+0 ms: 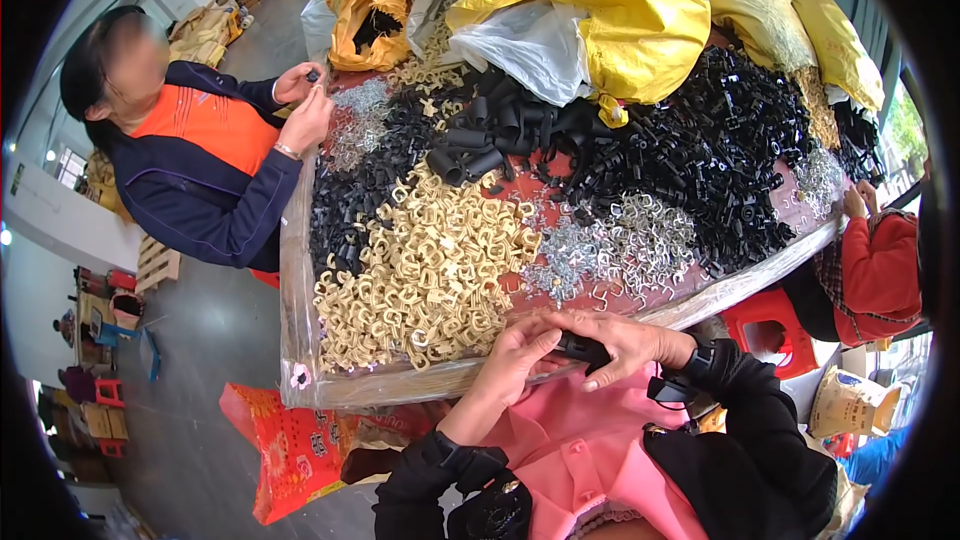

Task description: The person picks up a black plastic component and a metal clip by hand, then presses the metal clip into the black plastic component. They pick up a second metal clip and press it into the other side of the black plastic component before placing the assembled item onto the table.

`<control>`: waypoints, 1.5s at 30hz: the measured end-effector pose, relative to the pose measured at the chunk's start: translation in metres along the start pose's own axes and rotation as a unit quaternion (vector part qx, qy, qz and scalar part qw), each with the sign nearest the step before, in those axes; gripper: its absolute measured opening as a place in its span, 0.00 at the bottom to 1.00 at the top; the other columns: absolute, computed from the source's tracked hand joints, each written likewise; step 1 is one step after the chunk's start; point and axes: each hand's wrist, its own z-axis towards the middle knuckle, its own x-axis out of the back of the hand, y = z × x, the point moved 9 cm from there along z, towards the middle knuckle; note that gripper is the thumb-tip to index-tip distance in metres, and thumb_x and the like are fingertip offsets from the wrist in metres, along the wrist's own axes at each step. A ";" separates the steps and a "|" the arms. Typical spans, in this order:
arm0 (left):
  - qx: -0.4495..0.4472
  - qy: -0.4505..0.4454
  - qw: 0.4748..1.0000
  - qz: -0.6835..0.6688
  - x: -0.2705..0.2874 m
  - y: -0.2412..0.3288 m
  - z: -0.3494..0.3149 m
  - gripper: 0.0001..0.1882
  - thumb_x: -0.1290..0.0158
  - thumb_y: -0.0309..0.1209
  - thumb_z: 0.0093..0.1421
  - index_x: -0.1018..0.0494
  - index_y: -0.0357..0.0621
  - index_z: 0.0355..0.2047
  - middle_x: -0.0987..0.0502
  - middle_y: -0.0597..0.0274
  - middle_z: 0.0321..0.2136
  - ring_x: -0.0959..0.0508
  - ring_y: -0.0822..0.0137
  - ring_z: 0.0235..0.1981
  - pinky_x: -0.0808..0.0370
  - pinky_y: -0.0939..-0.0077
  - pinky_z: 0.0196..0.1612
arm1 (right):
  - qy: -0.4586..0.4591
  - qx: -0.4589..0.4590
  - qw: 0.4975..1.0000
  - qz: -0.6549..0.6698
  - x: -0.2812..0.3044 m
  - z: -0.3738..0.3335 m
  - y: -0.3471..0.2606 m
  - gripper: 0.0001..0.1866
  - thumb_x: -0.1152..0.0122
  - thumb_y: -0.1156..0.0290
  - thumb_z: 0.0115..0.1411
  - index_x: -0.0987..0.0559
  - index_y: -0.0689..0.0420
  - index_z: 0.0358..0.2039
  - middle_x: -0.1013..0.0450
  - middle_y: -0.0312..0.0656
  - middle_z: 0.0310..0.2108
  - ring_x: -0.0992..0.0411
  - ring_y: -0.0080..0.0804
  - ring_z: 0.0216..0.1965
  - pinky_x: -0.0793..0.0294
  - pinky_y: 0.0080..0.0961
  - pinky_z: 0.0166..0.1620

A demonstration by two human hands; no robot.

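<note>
At the table's near edge, both my hands meet around a dark black plastic part (pixel 582 349). My right hand (pixel 628 338) grips it, thumb over the near side and fingers across the far side. My left hand (pixel 515 365) is closed at the part's left end, its thumb and forefinger close together; anything small between them is hidden. Just beyond my hands lie a heap of beige U-shaped clips (pixel 425 270), a pile of silvery metal clips (pixel 645 240) and small metal fasteners (pixel 562 258).
Black plastic parts (pixel 690 150) and black tubes (pixel 470 152) cover the table's far side, below yellow sacks (pixel 640 30). A person in an orange top (pixel 215 135) handles a small dark piece at left. Another in a red sleeve (pixel 880 265) sits right, by a red stool (pixel 768 328).
</note>
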 end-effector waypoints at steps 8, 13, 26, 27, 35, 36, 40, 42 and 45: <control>-0.006 -0.012 0.999 -0.048 -0.008 0.003 0.002 0.20 0.47 0.28 0.49 0.37 0.40 0.43 0.30 0.62 0.37 0.26 0.69 0.32 0.25 0.78 0.34 | 0.052 0.007 0.998 -0.026 0.011 0.006 -0.001 0.42 0.38 0.56 0.42 0.46 0.63 0.53 0.40 0.51 0.48 0.38 0.43 0.48 0.40 0.36 0.49; -0.043 -0.059 0.995 -0.062 -0.025 0.014 0.001 0.24 0.44 0.24 0.45 0.38 0.40 0.44 0.31 0.62 0.38 0.27 0.69 0.35 0.26 0.78 0.37 | 0.106 0.025 0.994 -0.026 0.021 0.005 -0.009 0.39 0.37 0.56 0.41 0.41 0.64 0.50 0.34 0.49 0.42 0.34 0.42 0.43 0.37 0.34 0.46; -0.035 -0.052 0.996 -0.066 -0.032 0.005 0.001 0.27 0.44 0.22 0.44 0.39 0.36 0.45 0.31 0.61 0.37 0.28 0.70 0.36 0.28 0.79 0.38 | 0.209 0.030 0.977 0.007 0.034 -0.012 -0.020 0.24 0.36 0.57 0.40 0.29 0.60 0.33 0.31 0.41 0.31 0.32 0.33 0.33 0.33 0.27 0.38; -0.034 -0.053 0.996 -0.060 -0.035 0.004 0.002 0.27 0.44 0.23 0.45 0.40 0.36 0.46 0.30 0.61 0.36 0.28 0.71 0.35 0.28 0.79 0.37 | 0.215 0.028 0.976 0.015 0.035 -0.014 -0.019 0.24 0.36 0.55 0.40 0.29 0.60 0.32 0.31 0.42 0.31 0.32 0.34 0.33 0.33 0.27 0.38; -0.017 -0.035 0.995 0.095 -0.011 0.010 0.008 0.26 0.46 0.25 0.48 0.41 0.34 0.47 0.27 0.58 0.31 0.27 0.73 0.32 0.30 0.81 0.35 | 0.011 -0.132 0.990 -0.048 0.045 -0.097 -0.002 0.21 0.38 0.59 0.43 0.27 0.62 0.32 0.29 0.45 0.29 0.30 0.37 0.33 0.32 0.27 0.37; -0.023 -0.024 0.993 0.113 -0.006 0.011 0.013 0.25 0.46 0.25 0.48 0.41 0.33 0.47 0.26 0.57 0.31 0.27 0.73 0.31 0.30 0.82 0.34 | -0.023 -0.151 0.983 -0.105 0.041 -0.117 0.000 0.21 0.39 0.62 0.44 0.28 0.63 0.35 0.30 0.45 0.30 0.30 0.36 0.33 0.32 0.28 0.36; -0.090 -0.012 0.972 0.215 -0.010 0.035 0.059 0.20 0.47 0.26 0.49 0.36 0.36 0.43 0.26 0.58 0.31 0.26 0.73 0.29 0.29 0.82 0.32 | -0.109 -0.271 0.915 -0.278 0.024 -0.178 0.020 0.22 0.39 0.61 0.44 0.29 0.61 0.37 0.30 0.45 0.31 0.31 0.39 0.35 0.32 0.29 0.38; -0.160 0.014 0.929 0.334 -0.020 0.056 0.089 0.18 0.48 0.26 0.49 0.34 0.37 0.41 0.26 0.58 0.30 0.26 0.72 0.28 0.29 0.81 0.30 | -0.047 -0.261 0.934 -0.241 0.030 -0.169 0.017 0.23 0.39 0.61 0.44 0.30 0.61 0.38 0.30 0.45 0.31 0.31 0.39 0.34 0.32 0.29 0.37; -0.264 0.062 0.824 0.498 -0.047 0.085 0.129 0.14 0.47 0.27 0.48 0.30 0.38 0.37 0.26 0.58 0.30 0.26 0.71 0.26 0.29 0.79 0.28 | 0.076 -0.234 0.955 -0.165 0.047 -0.148 0.015 0.24 0.40 0.61 0.45 0.32 0.60 0.41 0.30 0.46 0.30 0.30 0.39 0.32 0.31 0.30 0.36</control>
